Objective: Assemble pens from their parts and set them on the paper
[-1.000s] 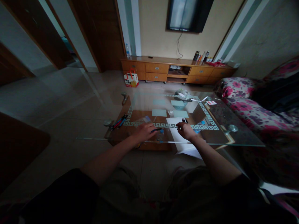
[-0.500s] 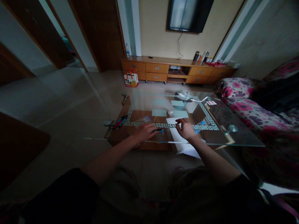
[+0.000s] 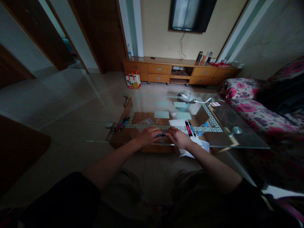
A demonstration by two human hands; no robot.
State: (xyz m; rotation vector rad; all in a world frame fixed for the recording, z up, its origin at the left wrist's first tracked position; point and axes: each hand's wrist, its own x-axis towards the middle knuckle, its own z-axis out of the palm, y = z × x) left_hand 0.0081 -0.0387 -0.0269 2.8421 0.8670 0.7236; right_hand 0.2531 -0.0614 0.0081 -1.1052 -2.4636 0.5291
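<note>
Over the near edge of the glass table (image 3: 147,109), my left hand (image 3: 149,135) and my right hand (image 3: 177,136) meet around a dark pen (image 3: 161,135) with a bit of blue on it. It lies crosswise between them, each hand closed on one end. Just beyond my right hand, several red and blue pens (image 3: 190,128) rest side by side on a white sheet of paper (image 3: 175,123). To the left of my left hand, another bunch of dark, red and blue pens (image 3: 121,124) lies near the table's left corner.
A bag-lined basket (image 3: 184,106) is seen at the table's far side, near a white strip and a red-and-white card (image 3: 215,104). A floral sofa (image 3: 249,110) stands on the right. A low wooden cabinet (image 3: 159,68) runs along the wall, with a carton (image 3: 133,81) before it.
My right hand has moved left and taken hold of the pen's right end beside my left hand. The pens on the paper, hidden by it before, now show.
</note>
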